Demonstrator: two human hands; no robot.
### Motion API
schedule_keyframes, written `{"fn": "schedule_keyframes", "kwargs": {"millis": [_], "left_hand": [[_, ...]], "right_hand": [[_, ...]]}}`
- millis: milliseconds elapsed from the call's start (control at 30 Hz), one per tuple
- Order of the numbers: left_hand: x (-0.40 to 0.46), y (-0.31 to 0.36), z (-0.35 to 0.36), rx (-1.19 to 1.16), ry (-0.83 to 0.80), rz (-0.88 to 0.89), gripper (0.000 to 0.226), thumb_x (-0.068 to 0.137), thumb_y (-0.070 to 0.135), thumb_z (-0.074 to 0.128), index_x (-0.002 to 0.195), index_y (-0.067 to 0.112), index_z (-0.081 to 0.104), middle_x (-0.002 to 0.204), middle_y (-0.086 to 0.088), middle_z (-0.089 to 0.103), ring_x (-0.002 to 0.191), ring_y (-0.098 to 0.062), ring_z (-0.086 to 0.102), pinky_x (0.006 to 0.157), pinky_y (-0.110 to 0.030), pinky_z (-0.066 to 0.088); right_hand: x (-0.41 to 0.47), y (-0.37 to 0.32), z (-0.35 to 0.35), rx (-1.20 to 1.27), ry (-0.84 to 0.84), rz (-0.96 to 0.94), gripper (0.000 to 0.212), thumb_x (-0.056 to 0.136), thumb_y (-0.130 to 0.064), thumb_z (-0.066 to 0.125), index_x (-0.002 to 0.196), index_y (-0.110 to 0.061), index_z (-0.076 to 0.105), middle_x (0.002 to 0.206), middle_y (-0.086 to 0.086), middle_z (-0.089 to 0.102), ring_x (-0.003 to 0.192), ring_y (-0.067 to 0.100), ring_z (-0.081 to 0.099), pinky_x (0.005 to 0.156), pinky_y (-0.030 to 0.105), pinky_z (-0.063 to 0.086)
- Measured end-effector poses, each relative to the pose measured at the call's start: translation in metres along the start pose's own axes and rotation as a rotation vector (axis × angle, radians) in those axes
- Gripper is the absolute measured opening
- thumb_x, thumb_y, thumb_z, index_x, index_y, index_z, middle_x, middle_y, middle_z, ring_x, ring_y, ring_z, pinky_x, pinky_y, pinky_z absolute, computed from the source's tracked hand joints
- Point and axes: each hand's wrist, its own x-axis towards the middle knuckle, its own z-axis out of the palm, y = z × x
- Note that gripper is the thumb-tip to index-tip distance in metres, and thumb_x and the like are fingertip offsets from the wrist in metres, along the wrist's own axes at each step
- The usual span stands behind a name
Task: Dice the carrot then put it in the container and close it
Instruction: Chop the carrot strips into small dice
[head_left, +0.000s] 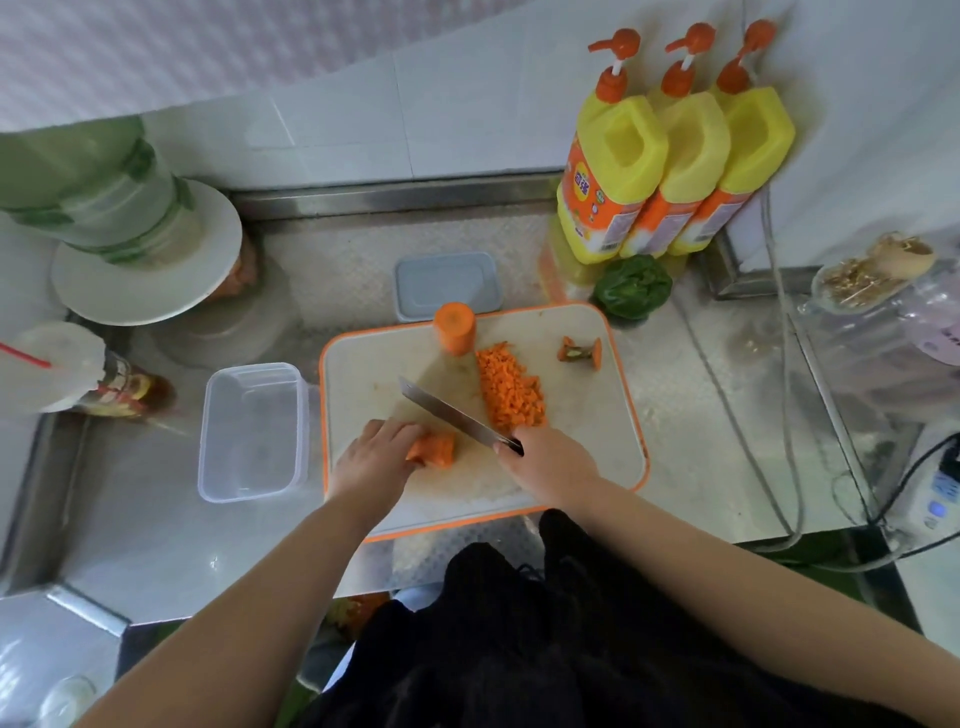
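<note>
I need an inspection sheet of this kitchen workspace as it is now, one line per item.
Surface: steel counter; orange-rimmed board on it.
Job's things: diced pile, upright carrot stub, carrot piece, knife on board; empty container left of board; lid behind it.
Clutter: carrot top, three yellow bottles, greens, plates.
Hands: left hand holds carrot piece; right hand grips knife.
Cables: cables at right.
Surroundings: white tiled wall.

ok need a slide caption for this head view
Left hand steadies a carrot piece while the right hand holds the knife beside the diced carrot.
</note>
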Motion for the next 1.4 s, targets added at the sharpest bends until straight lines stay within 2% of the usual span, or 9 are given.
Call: {"fn": "schedule_keyframes", "kwargs": {"millis": [233,467,600,700,867,933,1033,1300,1400], "left_hand": [[-0.005,-0.013,0.007,-0.095,0.125,0.057,0.038,0.083,0.024,0.074,0.118,0.014,0.063,0.127,0.000,0.057,0.119,-0.021,0.046,0.086,-0.045,0.051],[-0.003,-0.022,0.017,-0.066,0.226,0.195,0.037,0.077,0.013,0.078,0.105,0.026,0.057,0.113,0.004,0.057,0.107,-0.018,0.049,0.066,-0.043,0.057],[-0.017,-0.021,0.023,0.019,0.355,0.311,0.021,0.089,0.018,0.059,0.110,0.021,0.057,0.115,-0.001,0.056,0.107,-0.023,0.051,0.061,-0.037,0.057],[-0.028,-0.019,0.033,0.059,0.359,0.420,0.022,0.092,0.031,0.049,0.111,0.020,0.054,0.114,-0.001,0.052,0.101,-0.024,0.053,0.055,-0.036,0.057],[-0.023,-0.009,0.035,-0.010,0.385,0.374,0.022,0.088,0.034,0.049,0.107,0.022,0.050,0.112,0.003,0.047,0.095,-0.020,0.049,0.049,-0.036,0.055],[-0.022,-0.007,0.035,-0.029,0.394,0.369,0.023,0.086,0.027,0.063,0.105,0.020,0.050,0.111,0.002,0.046,0.094,-0.021,0.049,0.049,-0.037,0.055],[-0.023,-0.004,0.034,-0.071,0.367,0.325,0.047,0.072,0.016,0.085,0.103,0.020,0.051,0.111,0.002,0.047,0.091,-0.025,0.055,0.048,-0.038,0.056],[-0.030,-0.002,0.043,-0.071,0.342,0.198,0.051,0.070,0.027,0.086,0.109,0.017,0.054,0.114,-0.004,0.054,0.098,-0.031,0.061,0.053,-0.045,0.057],[-0.036,0.000,0.044,-0.077,0.328,0.113,0.053,0.070,0.033,0.086,0.111,0.015,0.058,0.117,-0.007,0.053,0.099,-0.033,0.061,0.060,-0.045,0.058]], "right_hand": [[-0.011,-0.001,0.004,-0.025,-0.019,0.076,0.041,0.097,-0.045,0.041,0.064,-0.022,0.036,0.064,-0.003,0.041,0.056,0.013,0.039,0.048,0.028,0.025],[-0.020,-0.005,0.012,-0.015,-0.054,0.125,0.037,0.097,-0.044,0.041,0.067,-0.023,0.040,0.068,-0.004,0.047,0.069,0.018,0.050,0.056,0.029,0.034],[-0.022,-0.009,0.012,-0.002,-0.056,0.099,0.034,0.099,-0.043,0.039,0.073,-0.021,0.043,0.069,-0.004,0.048,0.070,0.018,0.051,0.059,0.029,0.036],[-0.022,-0.014,0.012,-0.031,-0.063,0.060,0.033,0.100,-0.037,0.038,0.071,-0.021,0.041,0.068,-0.004,0.048,0.067,0.018,0.049,0.053,0.028,0.033],[-0.020,-0.020,0.010,-0.095,-0.078,-0.005,0.033,0.102,-0.032,0.034,0.070,-0.023,0.033,0.066,-0.004,0.042,0.060,0.015,0.042,0.049,0.028,0.026],[-0.019,-0.021,0.006,-0.133,-0.074,-0.051,0.028,0.102,-0.033,0.034,0.076,-0.021,0.037,0.066,-0.002,0.044,0.058,0.016,0.042,0.048,0.030,0.026],[-0.016,-0.021,0.002,-0.194,-0.078,-0.100,0.026,0.102,-0.034,0.033,0.082,-0.020,0.041,0.065,-0.001,0.046,0.055,0.016,0.042,0.047,0.031,0.027],[-0.013,-0.017,0.006,-0.292,-0.014,-0.147,0.024,0.102,-0.034,0.033,0.083,-0.020,0.040,0.065,-0.002,0.048,0.061,0.022,0.051,0.052,0.034,0.038],[-0.015,-0.014,0.011,-0.227,0.012,-0.115,0.024,0.102,-0.034,0.034,0.085,-0.019,0.042,0.063,-0.004,0.043,0.063,0.023,0.050,0.052,0.033,0.034]]}}
